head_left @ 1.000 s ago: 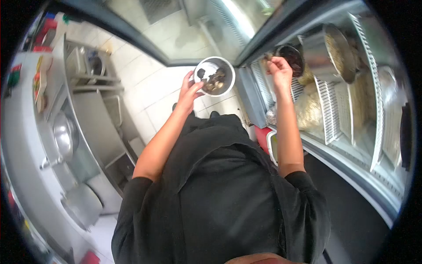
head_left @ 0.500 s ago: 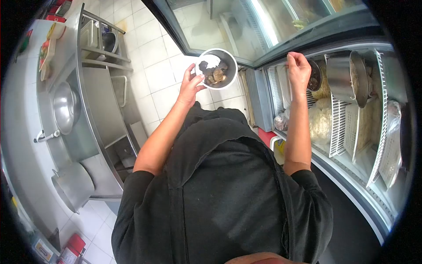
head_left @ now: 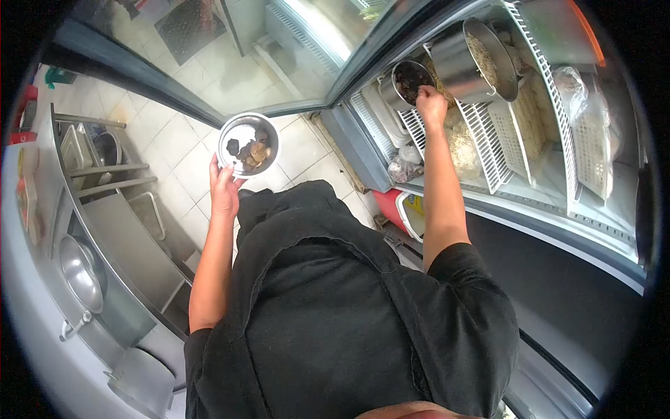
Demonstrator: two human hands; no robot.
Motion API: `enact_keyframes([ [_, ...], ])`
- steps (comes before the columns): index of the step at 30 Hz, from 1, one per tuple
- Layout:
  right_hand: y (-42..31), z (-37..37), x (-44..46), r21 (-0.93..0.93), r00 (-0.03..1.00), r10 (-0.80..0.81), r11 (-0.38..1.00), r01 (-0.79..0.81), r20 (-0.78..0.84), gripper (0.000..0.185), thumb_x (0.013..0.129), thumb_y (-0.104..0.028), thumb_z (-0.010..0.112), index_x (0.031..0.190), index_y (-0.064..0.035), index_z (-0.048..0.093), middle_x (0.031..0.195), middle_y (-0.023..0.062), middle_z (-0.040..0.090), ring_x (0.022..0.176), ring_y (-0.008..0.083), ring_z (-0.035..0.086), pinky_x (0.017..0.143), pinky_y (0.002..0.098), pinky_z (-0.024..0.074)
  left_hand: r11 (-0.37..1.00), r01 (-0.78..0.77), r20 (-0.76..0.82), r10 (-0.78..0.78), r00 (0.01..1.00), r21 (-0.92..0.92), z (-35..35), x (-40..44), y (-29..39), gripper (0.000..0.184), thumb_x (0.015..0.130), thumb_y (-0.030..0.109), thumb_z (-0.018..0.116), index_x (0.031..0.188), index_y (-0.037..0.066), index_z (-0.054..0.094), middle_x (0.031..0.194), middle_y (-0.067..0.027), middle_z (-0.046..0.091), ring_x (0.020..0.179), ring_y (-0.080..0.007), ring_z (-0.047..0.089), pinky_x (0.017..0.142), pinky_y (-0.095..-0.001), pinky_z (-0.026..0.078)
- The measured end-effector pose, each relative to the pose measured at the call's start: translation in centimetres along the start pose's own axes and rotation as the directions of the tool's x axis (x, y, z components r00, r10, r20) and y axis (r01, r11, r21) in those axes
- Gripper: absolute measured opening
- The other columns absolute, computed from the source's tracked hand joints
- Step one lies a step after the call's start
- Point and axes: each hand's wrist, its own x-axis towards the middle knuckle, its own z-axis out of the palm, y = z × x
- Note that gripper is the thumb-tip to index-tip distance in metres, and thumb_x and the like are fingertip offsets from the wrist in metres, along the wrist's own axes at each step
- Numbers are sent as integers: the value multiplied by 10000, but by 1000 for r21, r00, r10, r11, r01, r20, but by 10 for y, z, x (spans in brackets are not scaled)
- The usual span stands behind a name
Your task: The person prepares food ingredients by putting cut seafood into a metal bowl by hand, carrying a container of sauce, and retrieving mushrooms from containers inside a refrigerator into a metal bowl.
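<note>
My left hand point(head_left: 225, 192) grips the rim of a white bowl point(head_left: 272, 129) over the tiled floor. Inside the bowl lie black pieces and brown, mushroom-like pieces point(head_left: 257, 152). My right hand point(head_left: 432, 106) reaches into the open fridge, its fingers pressed together at a round metal pot point(head_left: 395, 98). Dark brown food pieces point(head_left: 410, 78) fill that pot. The fingertips are over the near side of its contents; whether they pinch a piece is too small to tell.
The glass fridge door point(head_left: 279, 63) stands swung out ahead. White wire shelves point(head_left: 481, 146) hold a larger metal pot point(head_left: 457, 63), bagged food point(head_left: 464, 150) and white baskets point(head_left: 513, 133). On the left is a steel counter point(head_left: 132, 237) with a metal bowl point(head_left: 82, 272).
My right hand has moved from beside the fridge opening onto the pot of dark pieces. The view has turned toward the fridge. My left hand still holds the bowl.
</note>
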Motion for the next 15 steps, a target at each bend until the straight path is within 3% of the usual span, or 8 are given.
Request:
enact_keyframes([
  [4, 5, 32, 28, 29, 992, -84, 996, 81, 99, 317, 827, -293, 656, 1053, -88, 741, 993, 167, 721, 964, 321, 691, 869, 386, 524, 999, 16, 24, -16, 1000, 30, 5, -5, 0, 760, 892, 196, 612, 1521, 82, 200, 1422, -138, 431, 1240, -264, 508, 977, -491, 471],
  [7, -19, 42, 43, -114, 976, 1, 993, 25, 218, 363, 826, -322, 653, 1089, -85, 728, 1048, 168, 712, 1016, 318, 675, 905, 389, 511, 999, 18, 10, -18, 1000, 38, 9, -13, -1, 761, 894, 190, 615, 1523, 84, 200, 1416, -135, 442, 1239, -258, 509, 975, -481, 469],
  [11, -24, 54, 57, -134, 957, 128, 986, -95, 261, 351, 798, -353, 666, 1103, -195, 737, 1112, 140, 702, 1076, 318, 649, 936, 402, 502, 1000, 7, -22, -7, 1000, 24, 9, -24, -3, 773, 892, 177, 617, 1528, 79, 188, 1398, -141, 460, 1240, -262, 509, 990, -488, 460],
  [12, -10, 65, 68, -160, 956, 132, 983, -92, 262, 323, 794, -367, 655, 1076, -237, 745, 1114, 128, 703, 1068, 323, 652, 933, 404, 503, 1000, 6, -28, -5, 1000, 24, 9, -28, -3, 778, 893, 176, 617, 1530, 78, 182, 1395, -143, 462, 1240, -263, 509, 993, -489, 458],
  [13, 6, 75, 76, -81, 960, 159, 986, -144, 232, 324, 788, -386, 656, 1049, -219, 754, 1126, 120, 698, 1080, 326, 645, 952, 401, 491, 1000, 5, -33, -5, 999, 23, 9, -31, -4, 782, 893, 176, 616, 1532, 76, 177, 1393, -144, 464, 1240, -263, 508, 996, -491, 456],
  [15, 35, 91, 88, -87, 994, 68, 994, -61, 82, 289, 826, -295, 690, 1061, -131, 726, 1035, 142, 722, 935, 313, 699, 828, 392, 552, 1000, 14, -58, -12, 998, 27, 3, -35, -7, 785, 900, 179, 606, 1539, 75, 162, 1380, -150, 472, 1236, -269, 511, 990, -493, 454],
])
